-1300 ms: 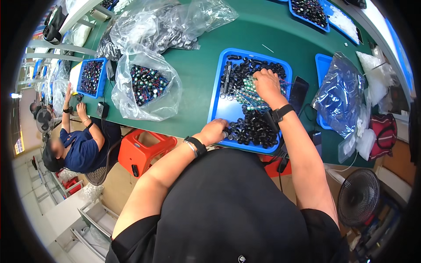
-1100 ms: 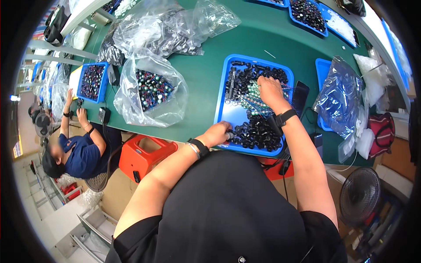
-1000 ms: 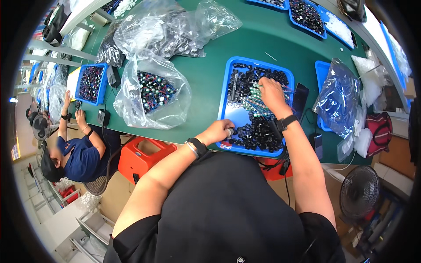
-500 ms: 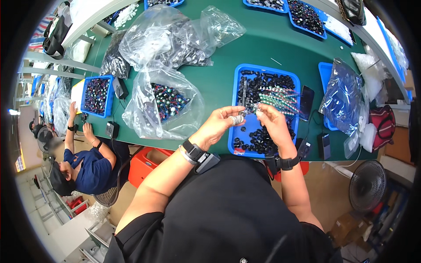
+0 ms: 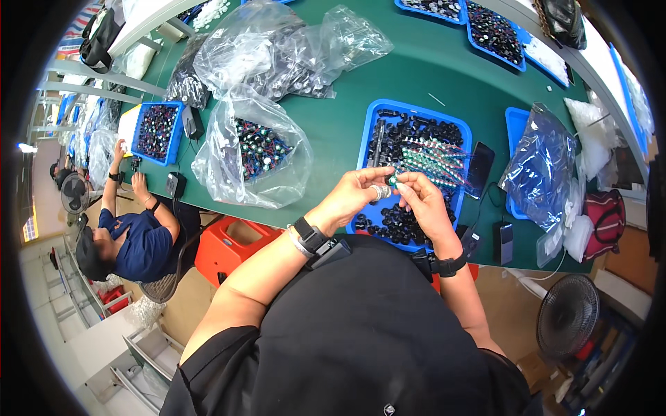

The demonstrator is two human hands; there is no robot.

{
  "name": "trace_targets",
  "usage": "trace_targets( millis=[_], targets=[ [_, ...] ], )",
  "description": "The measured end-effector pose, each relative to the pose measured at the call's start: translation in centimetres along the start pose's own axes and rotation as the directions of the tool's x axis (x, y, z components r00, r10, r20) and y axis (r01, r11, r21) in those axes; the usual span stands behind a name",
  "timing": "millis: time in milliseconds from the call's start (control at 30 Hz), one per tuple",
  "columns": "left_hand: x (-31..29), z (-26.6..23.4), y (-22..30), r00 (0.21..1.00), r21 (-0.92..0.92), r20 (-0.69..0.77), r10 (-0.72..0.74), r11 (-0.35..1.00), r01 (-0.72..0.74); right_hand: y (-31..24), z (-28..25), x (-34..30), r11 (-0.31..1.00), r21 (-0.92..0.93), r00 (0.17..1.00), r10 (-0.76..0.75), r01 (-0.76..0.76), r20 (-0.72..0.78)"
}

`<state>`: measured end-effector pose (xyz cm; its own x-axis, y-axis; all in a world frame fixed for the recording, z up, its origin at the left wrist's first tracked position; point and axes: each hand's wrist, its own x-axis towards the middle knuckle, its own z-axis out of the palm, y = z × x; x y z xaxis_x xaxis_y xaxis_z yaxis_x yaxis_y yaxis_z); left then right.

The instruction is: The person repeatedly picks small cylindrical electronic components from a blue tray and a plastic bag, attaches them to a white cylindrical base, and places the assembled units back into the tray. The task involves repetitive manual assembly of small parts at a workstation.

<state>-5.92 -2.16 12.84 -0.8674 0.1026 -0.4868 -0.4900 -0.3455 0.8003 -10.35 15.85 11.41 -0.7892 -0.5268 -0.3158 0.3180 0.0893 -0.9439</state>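
Observation:
My left hand [image 5: 352, 197] and my right hand [image 5: 424, 204] meet over the near half of a blue tray [image 5: 365, 142]. Between their pinched fingertips is a small round part [image 5: 393, 180], dark with a green and whitish face. Fingers cover most of it. Something silvery and shiny [image 5: 379, 192] shows at my left fingers; whether it is rings or loose pieces I cannot tell. Many small black caps [image 5: 395, 227] lie in the tray. A bundle of wired strips with green and white bits [image 5: 431, 161] rests on them, by a black rod [image 5: 378, 142].
Left of the tray, a clear plastic bag [image 5: 295, 163] holds wired round parts [image 5: 260, 149]. A phone [image 5: 480, 166] lies at the tray's right, near a bagged blue tray [image 5: 515, 128]. A co-worker [image 5: 139, 243] sits at far left by another tray [image 5: 156, 132]. A fan [image 5: 567, 315] stands lower right.
My hands have drawn closer together, and the green face of the small part now shows at the fingertips. The whole view has shifted slightly.

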Motion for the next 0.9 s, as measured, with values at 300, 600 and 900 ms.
trace_targets(
  millis=[300, 600, 900],
  targets=[
    [1.0, 0.5, -1.2, 0.999, -0.091, -0.048, 0.003, 0.996, -0.008, 0.4, -0.7, 0.9, 0.998, -0.044, 0.999, 0.048, -0.048, -0.007],
    [1.2, -0.4, -2.3, 0.997, -0.197, -0.075, -0.014, 0.980, -0.001, 1.3, -0.4, 1.4, 0.997, -0.015, 0.997, 0.071, -0.071, -0.001],
    [0.9, -0.9, -2.7, 0.994, -0.076, -0.107, -0.012, 0.997, 0.004, 2.3, 0.9, 1.5, 0.973, -0.231, 0.996, -0.040, 0.020, -0.085]
  ],
)
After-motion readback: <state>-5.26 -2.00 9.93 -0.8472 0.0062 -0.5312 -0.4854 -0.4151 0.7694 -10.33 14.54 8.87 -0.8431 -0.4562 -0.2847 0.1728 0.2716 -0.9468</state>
